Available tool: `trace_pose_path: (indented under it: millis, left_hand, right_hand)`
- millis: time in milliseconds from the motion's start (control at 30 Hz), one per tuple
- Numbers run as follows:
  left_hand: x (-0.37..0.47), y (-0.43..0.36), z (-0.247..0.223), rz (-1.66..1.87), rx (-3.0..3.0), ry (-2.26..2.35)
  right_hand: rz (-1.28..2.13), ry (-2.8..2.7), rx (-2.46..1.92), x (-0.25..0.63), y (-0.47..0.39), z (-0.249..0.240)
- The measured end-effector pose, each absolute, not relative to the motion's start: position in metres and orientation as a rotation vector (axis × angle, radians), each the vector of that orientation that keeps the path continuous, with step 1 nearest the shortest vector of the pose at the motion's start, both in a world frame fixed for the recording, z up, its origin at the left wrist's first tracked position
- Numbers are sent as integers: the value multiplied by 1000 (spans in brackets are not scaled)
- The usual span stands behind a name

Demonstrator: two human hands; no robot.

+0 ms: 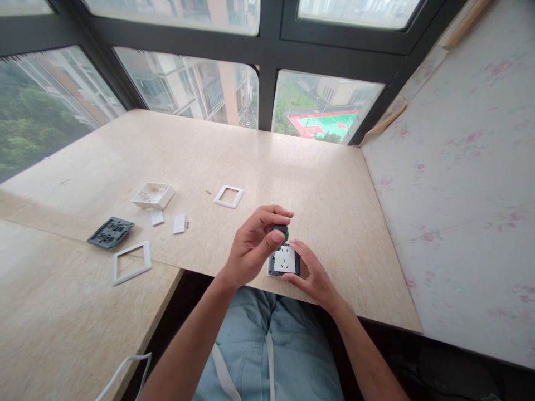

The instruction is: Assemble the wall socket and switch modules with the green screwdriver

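A white wall socket [285,260] with a dark surround lies near the front edge of the stone ledge, slots facing up. My left hand [258,239] is closed around the dark, green-trimmed handle of a screwdriver [281,229], held upright over the socket's upper left side. The screwdriver's tip is hard to make out, so I cannot tell whether it touches a screw. My right hand [311,272] grips the socket from the right, thumb at its lower edge and fingers at its upper right corner.
To the left lie a white mounting box [153,195], a dark socket module [111,232], two small white cover pieces [179,224], a large white frame [132,263] and a smaller frame [228,196]. A tiny brass-coloured screw [208,192] sits nearby. Windows stand behind; a papered wall [460,167] bounds the right.
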State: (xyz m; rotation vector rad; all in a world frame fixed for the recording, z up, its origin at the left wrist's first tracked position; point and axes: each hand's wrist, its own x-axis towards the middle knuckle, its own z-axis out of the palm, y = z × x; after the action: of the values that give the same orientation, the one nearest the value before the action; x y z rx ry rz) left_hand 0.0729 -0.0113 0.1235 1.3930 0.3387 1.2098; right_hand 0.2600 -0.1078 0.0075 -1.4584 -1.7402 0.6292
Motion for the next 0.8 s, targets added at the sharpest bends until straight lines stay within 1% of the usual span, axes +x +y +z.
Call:
trace_pose_path:
  millis: [100, 300, 467, 567, 800]
  left_hand:
    - [73, -11, 122, 1187, 1337, 379]
    - [86, -24, 123, 1209, 1035, 325]
    - [99, -28, 119, 1244, 1119, 259]
    - [104, -24, 115, 1311, 1165, 326]
    - [98, -12, 108, 1408, 1244, 300]
  right_hand:
    - [629, -1744, -1454, 260, -108, 8]
    - [626, -1738, -1460, 259, -107, 7]
    - [653, -1724, -1457, 259, -107, 7]
    - [660, -1711, -1473, 258, -108, 6]
    - [627, -1729, -1422, 260, -107, 4]
